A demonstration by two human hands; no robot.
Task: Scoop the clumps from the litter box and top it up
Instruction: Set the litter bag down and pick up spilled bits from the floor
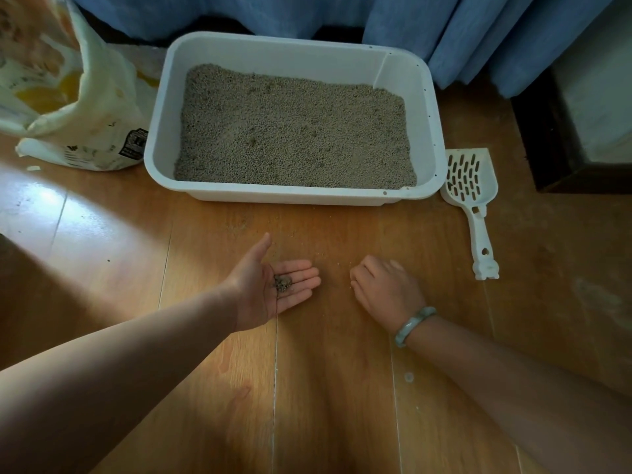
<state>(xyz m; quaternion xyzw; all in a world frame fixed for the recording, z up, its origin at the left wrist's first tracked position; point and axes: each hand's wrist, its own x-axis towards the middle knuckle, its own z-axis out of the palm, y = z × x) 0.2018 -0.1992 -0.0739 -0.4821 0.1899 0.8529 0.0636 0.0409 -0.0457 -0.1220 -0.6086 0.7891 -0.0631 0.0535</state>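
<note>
1. I see a wooden floor (342, 388) and blue curtains (444, 29) across the top.
2. Litter box (164, 131) upper centre, scoop (478, 230) just right of it; bag (102, 97) upper left, cut off.
3. My left hand (270, 285) lies flat, palm up, carrying grains (282, 282).
4. My right hand (386, 289) curls knuckles-up; I can't tell what, if anything, it grasps.

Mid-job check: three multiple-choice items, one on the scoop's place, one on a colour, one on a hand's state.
1. The scoop lies: A) on the floor right of the litter box; B) inside the box; C) on a shelf.
2. The litter box is: A) blue; B) white; C) green.
3. The left hand is: A) fisted; B) gripping a handle; C) palm up, carrying litter grains.
Answers: 1 A, beside the box's right wall; 2 B, white rim and walls; 3 C, grains on straight fingers.
</note>
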